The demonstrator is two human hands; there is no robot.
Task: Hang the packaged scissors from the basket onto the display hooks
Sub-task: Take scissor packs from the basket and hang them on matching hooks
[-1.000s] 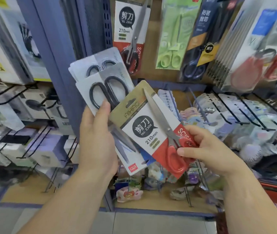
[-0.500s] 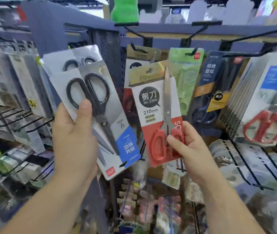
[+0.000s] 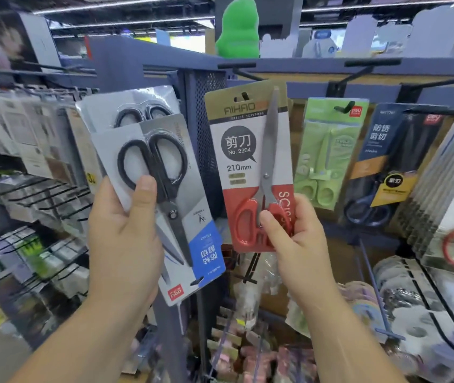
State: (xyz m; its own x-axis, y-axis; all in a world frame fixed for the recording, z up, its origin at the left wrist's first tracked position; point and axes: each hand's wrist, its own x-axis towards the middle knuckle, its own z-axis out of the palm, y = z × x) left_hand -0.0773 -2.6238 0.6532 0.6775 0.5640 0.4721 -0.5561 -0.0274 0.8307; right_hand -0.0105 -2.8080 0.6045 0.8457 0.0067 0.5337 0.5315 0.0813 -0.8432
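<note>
My right hand (image 3: 295,239) pinches the bottom of a red-handled scissors pack (image 3: 244,150) and holds it upright, its hang hole up by a black display hook (image 3: 244,71) on the top rail. Whether the hook passes through the hole I cannot tell. My left hand (image 3: 126,230) grips two black-handled scissors packs (image 3: 162,172), upside down and fanned, thumb on the front card. No basket is in view.
Green scissors packs (image 3: 328,150) and dark blue ones (image 3: 386,167) hang on hooks to the right, then a thick row with red handles (image 3: 452,205). A blue perforated post (image 3: 203,139) stands behind the packs. Wire hooks with small goods fill the left and lower right.
My right hand has raised the red-handled pack from a tilted position at chest height to upright at the top hook. My left hand lifted with its packs, and my view tipped upward.
</note>
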